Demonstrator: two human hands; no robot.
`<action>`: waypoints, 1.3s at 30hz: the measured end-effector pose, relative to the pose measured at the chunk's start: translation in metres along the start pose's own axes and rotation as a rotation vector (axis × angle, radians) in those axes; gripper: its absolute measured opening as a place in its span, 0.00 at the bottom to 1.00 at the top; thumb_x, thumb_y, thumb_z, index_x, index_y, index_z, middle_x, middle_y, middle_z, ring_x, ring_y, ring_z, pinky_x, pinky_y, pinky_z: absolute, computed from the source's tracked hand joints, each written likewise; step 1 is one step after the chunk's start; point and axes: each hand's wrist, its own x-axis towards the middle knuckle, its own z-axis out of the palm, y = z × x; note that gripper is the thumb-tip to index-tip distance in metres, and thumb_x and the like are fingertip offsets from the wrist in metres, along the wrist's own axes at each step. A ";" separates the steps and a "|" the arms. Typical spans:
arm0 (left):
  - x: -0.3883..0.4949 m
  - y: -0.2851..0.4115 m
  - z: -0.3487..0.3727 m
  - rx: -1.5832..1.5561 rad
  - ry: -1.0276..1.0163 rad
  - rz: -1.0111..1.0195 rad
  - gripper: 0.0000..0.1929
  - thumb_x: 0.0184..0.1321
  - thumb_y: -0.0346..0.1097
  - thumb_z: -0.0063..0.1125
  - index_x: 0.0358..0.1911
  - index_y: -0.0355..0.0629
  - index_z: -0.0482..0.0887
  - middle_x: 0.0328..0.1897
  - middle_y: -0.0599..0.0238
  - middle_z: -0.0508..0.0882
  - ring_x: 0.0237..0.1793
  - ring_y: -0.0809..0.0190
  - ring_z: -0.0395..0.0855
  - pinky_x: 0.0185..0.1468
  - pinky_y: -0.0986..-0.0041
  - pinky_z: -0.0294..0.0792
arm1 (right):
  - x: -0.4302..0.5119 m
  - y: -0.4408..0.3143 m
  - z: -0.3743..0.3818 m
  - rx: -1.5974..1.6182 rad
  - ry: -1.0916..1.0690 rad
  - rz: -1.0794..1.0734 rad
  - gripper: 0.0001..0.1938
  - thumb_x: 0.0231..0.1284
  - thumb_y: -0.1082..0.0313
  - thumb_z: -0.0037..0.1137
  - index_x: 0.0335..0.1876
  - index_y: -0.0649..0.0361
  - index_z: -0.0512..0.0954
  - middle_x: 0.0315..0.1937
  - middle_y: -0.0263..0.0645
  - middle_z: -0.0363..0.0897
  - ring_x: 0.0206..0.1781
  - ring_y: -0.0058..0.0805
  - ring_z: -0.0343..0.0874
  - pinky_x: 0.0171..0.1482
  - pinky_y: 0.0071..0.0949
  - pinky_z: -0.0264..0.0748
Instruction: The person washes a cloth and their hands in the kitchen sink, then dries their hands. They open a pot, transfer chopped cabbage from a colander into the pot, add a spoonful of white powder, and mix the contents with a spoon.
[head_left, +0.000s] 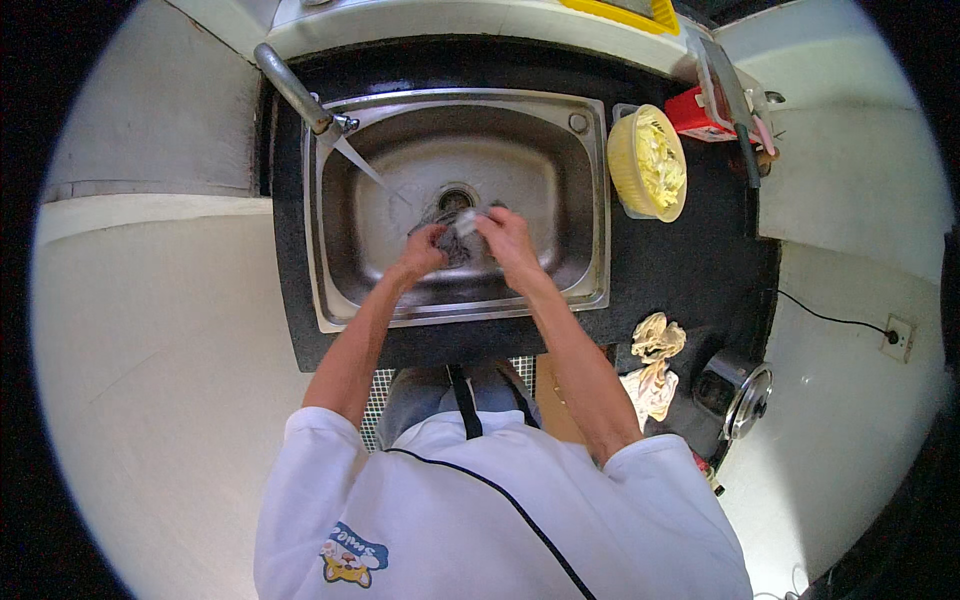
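Observation:
Both my hands are low inside a stainless steel sink, just on the near side of its drain hole. My left hand grips the left side of a dark grey, blurred item; its exact kind is unclear. Between the fingers of my right hand is a small whitish piece, also blurred, against the grey item's upper right. Water streams from the metal faucet at the sink's back left corner and lands left of the drain.
On the black countertop, right of the sink, a yellow plastic basket holds shredded pale leafy vegetable. Behind it are a red box and a large knife. Crumpled cloths and a lidded steel pot sit nearer me.

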 end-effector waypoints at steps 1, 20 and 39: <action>-0.005 -0.005 0.009 -0.030 0.025 0.115 0.33 0.49 0.26 0.70 0.64 0.37 0.78 0.57 0.57 0.85 0.57 0.55 0.81 0.64 0.66 0.71 | 0.000 -0.015 0.013 0.041 -0.067 -0.085 0.10 0.68 0.63 0.58 0.34 0.60 0.79 0.27 0.27 0.72 0.32 0.16 0.69 0.32 0.23 0.64; -0.046 0.023 -0.041 -0.992 0.375 -0.082 0.17 0.73 0.47 0.50 0.51 0.42 0.80 0.48 0.62 0.85 0.46 0.58 0.84 0.46 0.61 0.78 | 0.032 0.015 0.089 -0.591 -0.327 -0.215 0.28 0.56 0.66 0.54 0.64 0.67 0.71 0.54 0.64 0.80 0.60 0.64 0.78 0.64 0.49 0.73; -0.064 -0.005 -0.111 -0.864 0.205 -0.168 0.22 0.74 0.53 0.48 0.62 0.49 0.77 0.63 0.63 0.80 0.61 0.56 0.79 0.62 0.53 0.73 | 0.089 -0.044 0.167 -0.660 -0.256 -0.328 0.17 0.55 0.61 0.57 0.46 0.65 0.82 0.39 0.57 0.85 0.48 0.58 0.85 0.52 0.50 0.82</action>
